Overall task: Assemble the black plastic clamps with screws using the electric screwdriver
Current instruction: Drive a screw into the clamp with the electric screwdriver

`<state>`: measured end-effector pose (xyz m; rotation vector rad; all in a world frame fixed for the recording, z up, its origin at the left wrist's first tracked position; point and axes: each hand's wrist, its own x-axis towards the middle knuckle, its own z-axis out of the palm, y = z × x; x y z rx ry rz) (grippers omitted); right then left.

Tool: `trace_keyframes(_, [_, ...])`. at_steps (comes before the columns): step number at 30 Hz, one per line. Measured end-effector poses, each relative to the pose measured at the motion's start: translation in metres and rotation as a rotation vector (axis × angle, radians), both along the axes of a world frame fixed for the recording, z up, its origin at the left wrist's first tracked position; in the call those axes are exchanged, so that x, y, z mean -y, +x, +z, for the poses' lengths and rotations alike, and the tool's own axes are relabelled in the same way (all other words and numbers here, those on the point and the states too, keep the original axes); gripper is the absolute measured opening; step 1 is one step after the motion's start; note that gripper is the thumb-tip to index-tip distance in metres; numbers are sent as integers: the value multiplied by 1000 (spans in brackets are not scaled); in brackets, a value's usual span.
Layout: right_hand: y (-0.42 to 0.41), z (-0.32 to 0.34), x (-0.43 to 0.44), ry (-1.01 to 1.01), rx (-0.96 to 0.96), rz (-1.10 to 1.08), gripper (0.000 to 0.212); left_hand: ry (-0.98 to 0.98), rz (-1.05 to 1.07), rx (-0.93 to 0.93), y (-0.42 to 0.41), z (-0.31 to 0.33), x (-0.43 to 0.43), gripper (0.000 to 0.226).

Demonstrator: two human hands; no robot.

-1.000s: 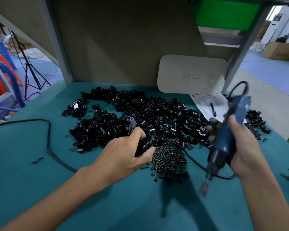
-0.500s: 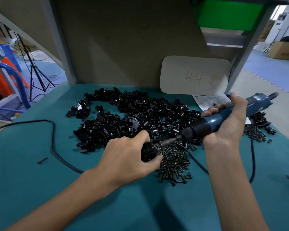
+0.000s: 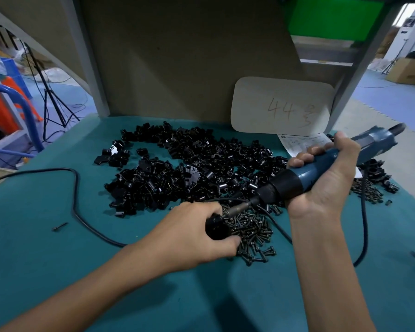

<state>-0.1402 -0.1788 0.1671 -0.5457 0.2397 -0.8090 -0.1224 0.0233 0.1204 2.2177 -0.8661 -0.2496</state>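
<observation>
Fingers of the left hand (image 3: 192,236) clasp a black clamp (image 3: 216,229); the right hand (image 3: 326,180) grips the electric screwdriver (image 3: 288,182).

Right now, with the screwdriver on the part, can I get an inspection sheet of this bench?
Surface: teal mat covers the bench.
Job's things: clamp pile at the back; screw pile in front of it; smaller pile at right; screwdriver tip meets the clamp.
Clutter: loose screw at left; card marked 44; paper sheet below it.
Grips: left hand holds the clamp; right hand grips the screwdriver.
Cables: black cable winds across the left; cord loops at right.
Surroundings: tripod at left, cardboard box at right, both beyond the bench.
</observation>
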Motion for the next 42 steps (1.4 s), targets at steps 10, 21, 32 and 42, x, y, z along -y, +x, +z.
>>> trace_keyframes(10, [-5, -6, -2, 21, -169, -140, 31, 224, 151, 486, 2, -10, 6, 37])
trace_keyframes(21, [-4, -5, -7, 16, -200, -171, 28, 228, 175, 506, 2, -9, 5, 34])
trace_keyframes(32, [0, -6, -11, 26, -205, -160, 29, 229, 188, 497, 2, -11, 3, 35])
trace_keyframes(42, [1, -11, -13, 29, -217, -146, 28, 218, 195, 503, 3, -14, 2, 35])
